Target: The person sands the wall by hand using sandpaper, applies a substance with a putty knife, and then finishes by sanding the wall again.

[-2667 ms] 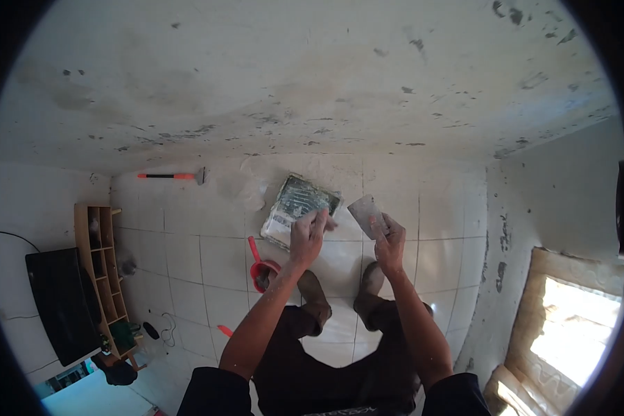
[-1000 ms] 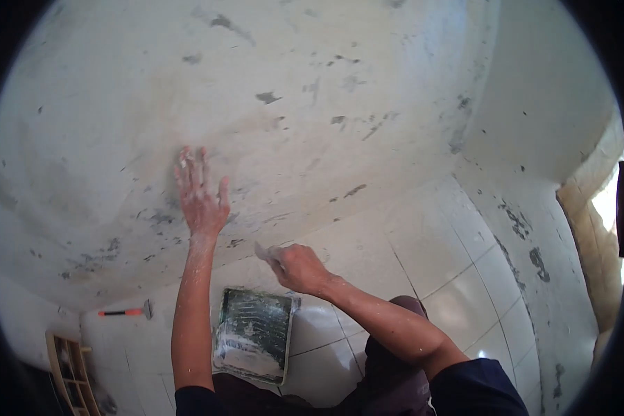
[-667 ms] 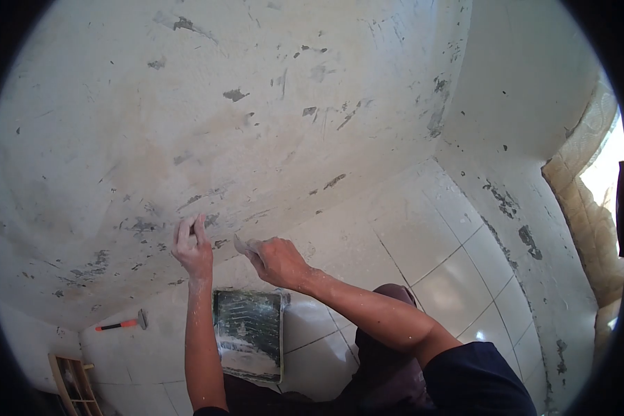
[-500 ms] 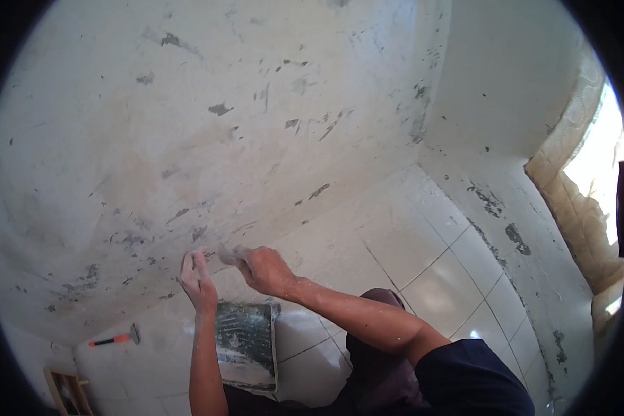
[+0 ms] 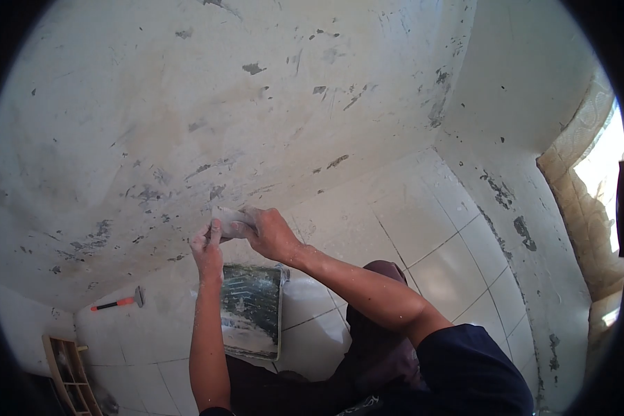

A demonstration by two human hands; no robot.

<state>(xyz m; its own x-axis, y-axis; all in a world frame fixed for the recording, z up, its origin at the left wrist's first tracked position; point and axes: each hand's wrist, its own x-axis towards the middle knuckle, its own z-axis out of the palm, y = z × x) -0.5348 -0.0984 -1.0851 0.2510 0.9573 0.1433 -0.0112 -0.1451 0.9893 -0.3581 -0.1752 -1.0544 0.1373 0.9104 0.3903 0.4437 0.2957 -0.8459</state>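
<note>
A flat grey-white piece [image 5: 230,223], dusty and too blurred to name its kind, is held up between both hands in front of the lower wall. My right hand [image 5: 269,234] is closed on its right side. At its left edge, my left hand [image 5: 208,244] has curled fingers and a raised thumb against it. White dust coats the fingers of both hands. Just below them on the floor lies a dark ribbed paint tray [image 5: 252,298] with whitish smears.
The pale wall [image 5: 187,125] is scuffed and has dark chipped patches. On the tiled floor [image 5: 437,267], a hammer [image 5: 121,302] with an orange-and-black handle lies to the left. A wooden shelf [image 5: 68,371] stands at the lower left, and a curtain [image 5: 568,184] hangs by the window at right.
My left hand has gone from stretched fingers beside the piece to gripping its left edge. The view has tilted downward, so wall, tray and hammer appear higher.
</note>
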